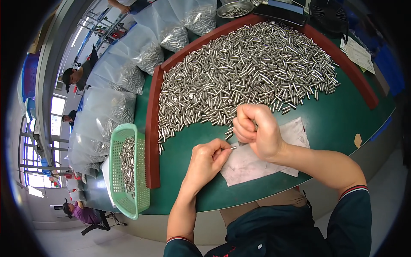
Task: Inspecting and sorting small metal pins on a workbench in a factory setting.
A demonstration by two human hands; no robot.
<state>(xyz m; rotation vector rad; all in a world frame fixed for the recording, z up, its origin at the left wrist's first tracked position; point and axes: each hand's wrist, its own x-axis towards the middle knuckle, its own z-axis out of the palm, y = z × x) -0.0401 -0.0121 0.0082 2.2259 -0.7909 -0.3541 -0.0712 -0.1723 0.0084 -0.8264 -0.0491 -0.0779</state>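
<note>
Between the thumb and forefinger of my left hand (pixel 208 162) is a small metal pin (pixel 233 147), its end poking out to the right. Just above and to the right, my right hand (pixel 257 128) is curled closed, knuckles up; a little of something dark shows under it, too hidden to name. Beneath both hands lies a smudged white cloth (pixel 252 165) on the green tabletop. A large heap of short shiny metal pins (pixel 239 73) spreads beyond my hands, a few loose ones reaching close to my right fist.
A reddish-brown wooden rail (pixel 153 132) borders the heap. Left of it stands a light-green plastic basket (pixel 142 171) holding pins. Clear bags of pins (pixel 128 77) line the far left. A metal bowl (pixel 234 10) and a black fan (pixel 329 17) are at the back. Other people sit at left.
</note>
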